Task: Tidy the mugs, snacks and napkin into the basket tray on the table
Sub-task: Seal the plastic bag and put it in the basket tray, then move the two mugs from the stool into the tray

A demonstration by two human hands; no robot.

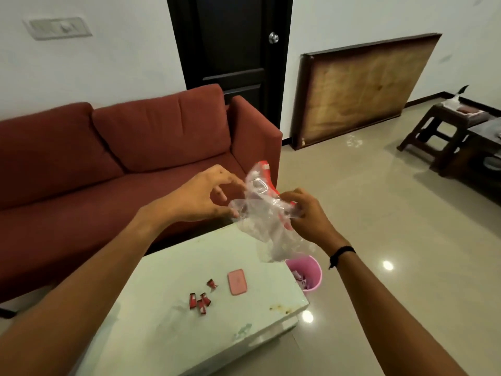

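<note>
A person's two bare hands hold a crinkled clear plastic bag [267, 213] with red printing above the far edge of a pale green table [168, 332]. The right hand [306, 215] is clamped on the bag's right side, fingers curled over the plastic, a black band [342, 252] around the wrist. The left hand [200, 196] sits at the bag's left edge with thumb and fingertips drawn close and touching the plastic; whether it truly pinches the bag cannot be told. The bag's lower end hangs down toward the tabletop. On the table, near its middle, lie several small red snack wrappers [200, 301] clustered together, with one more [212, 284] just beside them, and a flat pink rectangular object [237, 282] a little farther right. A pink bin [307, 272] stands on the floor just past the table's far right corner, holding scraps. A red sofa [113, 147] runs along the table's left side, a dark door [230, 55] behind it, and a framed board [363, 88] leans against the wall.
</note>
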